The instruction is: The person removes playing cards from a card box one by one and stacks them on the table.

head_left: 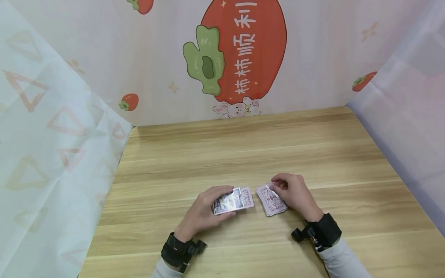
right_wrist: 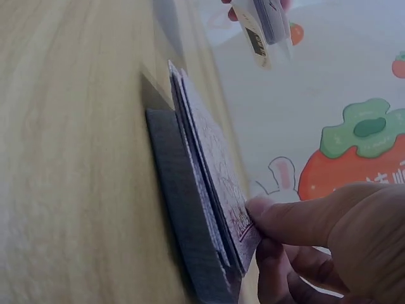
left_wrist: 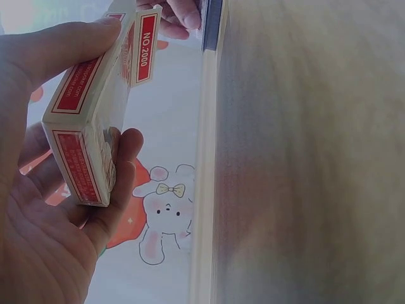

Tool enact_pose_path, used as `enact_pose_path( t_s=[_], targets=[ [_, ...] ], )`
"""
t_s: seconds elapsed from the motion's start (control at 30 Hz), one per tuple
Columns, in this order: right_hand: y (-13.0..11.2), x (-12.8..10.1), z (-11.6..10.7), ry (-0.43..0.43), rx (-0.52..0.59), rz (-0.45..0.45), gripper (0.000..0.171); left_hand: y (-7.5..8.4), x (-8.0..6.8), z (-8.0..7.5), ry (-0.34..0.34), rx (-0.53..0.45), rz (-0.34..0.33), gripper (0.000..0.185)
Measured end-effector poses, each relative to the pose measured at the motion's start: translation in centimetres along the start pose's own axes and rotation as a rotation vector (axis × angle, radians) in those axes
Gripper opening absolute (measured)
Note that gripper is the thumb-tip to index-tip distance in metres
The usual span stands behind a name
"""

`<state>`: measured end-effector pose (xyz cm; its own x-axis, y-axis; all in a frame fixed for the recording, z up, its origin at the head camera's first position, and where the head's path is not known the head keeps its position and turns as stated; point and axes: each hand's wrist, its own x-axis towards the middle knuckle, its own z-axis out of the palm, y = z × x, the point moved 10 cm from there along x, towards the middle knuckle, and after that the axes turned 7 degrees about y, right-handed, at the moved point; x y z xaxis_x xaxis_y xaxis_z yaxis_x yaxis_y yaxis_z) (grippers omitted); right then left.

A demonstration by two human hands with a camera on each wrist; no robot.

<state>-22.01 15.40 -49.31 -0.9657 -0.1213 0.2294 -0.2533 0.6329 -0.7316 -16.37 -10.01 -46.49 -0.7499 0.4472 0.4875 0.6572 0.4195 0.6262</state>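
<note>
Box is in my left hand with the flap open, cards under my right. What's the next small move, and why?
Probably square up the card stack with the right hand: its cards lie fanned and uneven on the table, fingers only on one edge. The left hand already holds the card box, flap open towards the cards.

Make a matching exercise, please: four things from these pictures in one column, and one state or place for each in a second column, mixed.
1. card box
2. stack of cards
3. left hand
4. rabbit drawing

a. on the wall behind the table
b. lying on the table, backs up
c. flap open
d. gripping the box

Pairs: 1-c, 2-b, 3-d, 4-a
</note>
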Motion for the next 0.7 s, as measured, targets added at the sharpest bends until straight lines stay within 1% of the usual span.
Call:
enact_pose_path(
  t_s=[0.1,0.27,0.37,0.43,0.5,0.57,0.7],
  targets=[
    [-0.3,0.0,0.1,0.007,-0.010,-0.026,0.015,0.1,0.0,0.0,0.000,-0.001,0.000,0.068],
    [-0.9,-0.1,0.1,0.034,-0.043,-0.107,0.015,0.2,-0.1,0.1,-0.006,-0.005,0.000,0.067],
    [-1.4,-0.3,-0.1,0.065,-0.033,-0.155,0.015,0.2,-0.2,0.2,-0.009,-0.005,-0.002,0.067],
    [-1.8,-0.4,-0.1,0.085,-0.007,-0.176,0.015,0.2,-0.2,0.2,-0.010,-0.005,-0.003,0.066],
    [-2.1,-0.4,-0.1,0.100,0.043,-0.184,0.015,0.2,-0.2,0.3,-0.011,-0.005,-0.001,0.066],
    [-2.4,-0.5,0.1,0.093,0.126,-0.164,0.013,0.2,-0.1,0.3,-0.011,-0.004,0.003,0.067],
    [-2.9,-1.0,1.3,0.016,0.354,-0.062,0.009,0.2,0.0,0.4,-0.012,-0.005,0.010,0.067]
  ],
)
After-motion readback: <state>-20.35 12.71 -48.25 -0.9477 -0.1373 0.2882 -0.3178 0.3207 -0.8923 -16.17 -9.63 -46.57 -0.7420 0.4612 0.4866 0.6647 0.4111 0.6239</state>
